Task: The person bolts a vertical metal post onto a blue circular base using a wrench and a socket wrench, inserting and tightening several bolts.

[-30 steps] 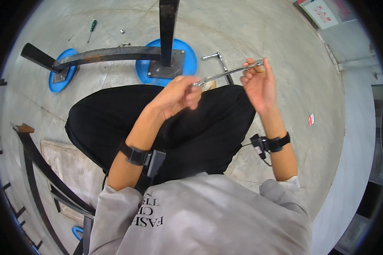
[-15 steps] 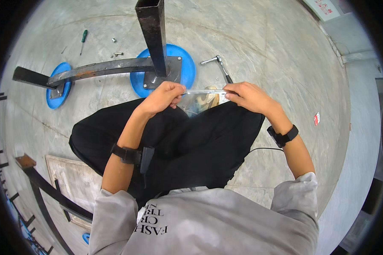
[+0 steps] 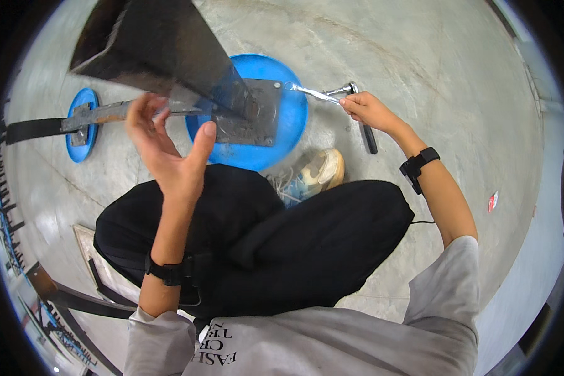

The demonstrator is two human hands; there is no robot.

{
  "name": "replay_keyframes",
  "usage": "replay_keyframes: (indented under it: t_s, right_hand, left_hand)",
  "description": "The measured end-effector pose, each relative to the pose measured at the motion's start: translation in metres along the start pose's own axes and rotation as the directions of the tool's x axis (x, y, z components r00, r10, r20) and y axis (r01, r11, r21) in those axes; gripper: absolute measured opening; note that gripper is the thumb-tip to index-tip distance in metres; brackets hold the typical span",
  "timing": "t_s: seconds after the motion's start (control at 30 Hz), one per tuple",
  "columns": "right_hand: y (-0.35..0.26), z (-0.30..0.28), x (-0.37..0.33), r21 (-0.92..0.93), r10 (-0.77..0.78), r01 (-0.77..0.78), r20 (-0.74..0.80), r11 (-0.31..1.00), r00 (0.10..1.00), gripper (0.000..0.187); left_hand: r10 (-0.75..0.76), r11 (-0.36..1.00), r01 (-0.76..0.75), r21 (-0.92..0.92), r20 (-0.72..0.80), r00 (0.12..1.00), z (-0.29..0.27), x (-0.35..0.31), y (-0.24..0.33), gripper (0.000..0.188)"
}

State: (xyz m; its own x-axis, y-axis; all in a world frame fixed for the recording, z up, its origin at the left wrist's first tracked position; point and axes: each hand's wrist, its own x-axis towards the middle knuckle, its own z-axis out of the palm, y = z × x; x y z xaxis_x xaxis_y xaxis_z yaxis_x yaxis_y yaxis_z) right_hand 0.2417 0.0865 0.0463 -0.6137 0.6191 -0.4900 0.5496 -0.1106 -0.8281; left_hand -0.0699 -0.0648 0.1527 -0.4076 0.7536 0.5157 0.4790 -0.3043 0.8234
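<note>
Wearing a grey short-sleeved shirt [image 3: 338, 344] nearest of all, then black trousers [image 3: 294, 244] over bent knees, below and between the two hands. Bears a black strap around each forearm, the left strap [image 3: 163, 271] behind the left hand [image 3: 172, 166], the right strap [image 3: 418, 168] behind the right hand [image 3: 368, 111]. Raises the left hand empty, fingers half curled and thumb spread wide, close to a dark metal post [image 3: 169, 50]; cannot tell contact from a small gap there. Grasps a silver wrench [image 3: 319, 95] in the right hand, by one end between thumb and fingers, pointing its ring end leftward over a large blue disc [image 3: 297, 119], just beside the corner bolt [image 3: 277, 85] of a metal plate [image 3: 269, 119] at the post's foot. Shows a pale shoe [image 3: 323, 172] below and left of the right hand. Has a ratchet handle [image 3: 368, 139] lying on the grey floor [image 3: 382, 37] just beneath and behind the right hand, partly hidden. Faces, left of the left hand, a metal bar [image 3: 113, 111] running to a smaller blue disc [image 3: 80, 153]. Has a red-and-white scrap [image 3: 493, 202] on the floor, well right of the right hand.
</note>
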Motion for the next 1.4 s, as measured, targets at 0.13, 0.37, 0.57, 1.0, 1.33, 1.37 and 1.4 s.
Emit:
replay_keyframes:
  t_s: [0.13,0.37,0.57,1.0,1.33,1.37,1.4]
  right_hand:
    - [0.018,0.009,0.032,0.132,0.007,-0.009,0.015,0.991,1.0,0.037]
    - [0.033,0.017,0.051,0.126,0.029,-0.035,0.052,0.991,0.998,0.039]
    - [0.038,0.018,0.046,0.143,0.018,-0.017,-0.009,0.99,1.0,0.038]
    - [0.023,0.029,0.041,0.057,0.06,-0.051,-0.152,0.997,0.987,0.038]
    - [0.035,0.053,0.035,0.244,0.138,-0.105,-0.122,0.964,0.983,0.041]
    - [0.035,0.05,0.037,0.243,0.129,-0.094,-0.13,0.965,0.983,0.041]
    - [0.033,0.049,0.036,0.219,0.14,-0.108,-0.136,0.97,0.981,0.042]
  left_hand:
    - [0.015,0.997,-0.007,-0.071,0.112,0.994,0.01,0.027,-0.012,0.071]
    - [0.027,0.99,0.0,-0.139,0.189,0.982,0.035,0.036,-0.032,0.063]
    - [0.025,0.993,-0.013,-0.116,0.1,0.995,0.043,0.032,-0.031,0.058]
    - [0.118,0.991,-0.125,0.047,0.118,0.986,0.03,0.031,-0.042,0.059]
    - [0.067,0.997,-0.064,-0.04,0.082,0.994,0.038,0.029,-0.033,0.059]
    - [0.056,0.997,-0.053,-0.06,0.064,0.996,0.039,0.031,-0.035,0.059]
    - [0.058,0.997,-0.054,-0.058,0.064,0.996,0.038,0.03,-0.036,0.059]
